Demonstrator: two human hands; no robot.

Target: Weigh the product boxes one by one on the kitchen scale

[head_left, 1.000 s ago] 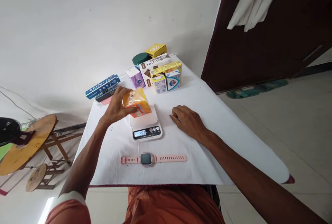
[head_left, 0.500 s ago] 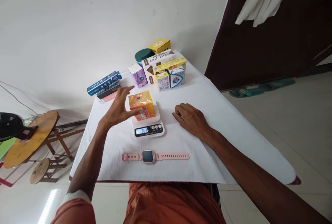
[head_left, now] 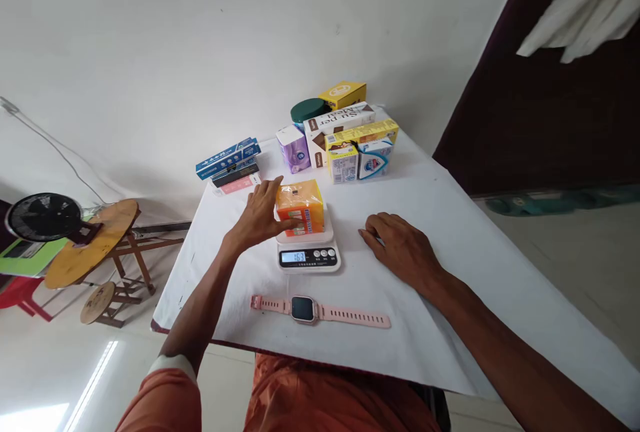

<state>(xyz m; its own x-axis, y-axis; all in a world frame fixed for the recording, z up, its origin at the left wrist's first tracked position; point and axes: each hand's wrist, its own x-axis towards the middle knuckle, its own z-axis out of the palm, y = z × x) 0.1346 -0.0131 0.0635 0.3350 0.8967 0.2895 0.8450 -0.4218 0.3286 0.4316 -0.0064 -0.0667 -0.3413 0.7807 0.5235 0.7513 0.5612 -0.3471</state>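
An orange plastic-wrapped pack [head_left: 300,205] stands on the white kitchen scale [head_left: 323,265], whose lit display seems to read 163. My left hand [head_left: 263,217] grips the pack's left end, thumb across its front and fingers at the far left corner. My right hand [head_left: 397,245] rests on the cloth to the right of the scale, fingers loosely curled in, with nothing visible in it. Between the scale and the near table edge lies a smartwatch [head_left: 303,309] with a pink strap, stretched out flat.
Behind the scale stand a purple-and-white pack [head_left: 294,150], a white Super Meal box [head_left: 315,142], yellow boxes and a green-lidded container [head_left: 307,110]. Blue boxes [head_left: 227,159] lie at the back left. A fan [head_left: 45,215] and wooden stool [head_left: 97,302] are off to the left.
My left hand has closed in on the orange pack. The scale's display has dropped from 363 to about 163. The view has shifted left; my right hand stays on the cloth.
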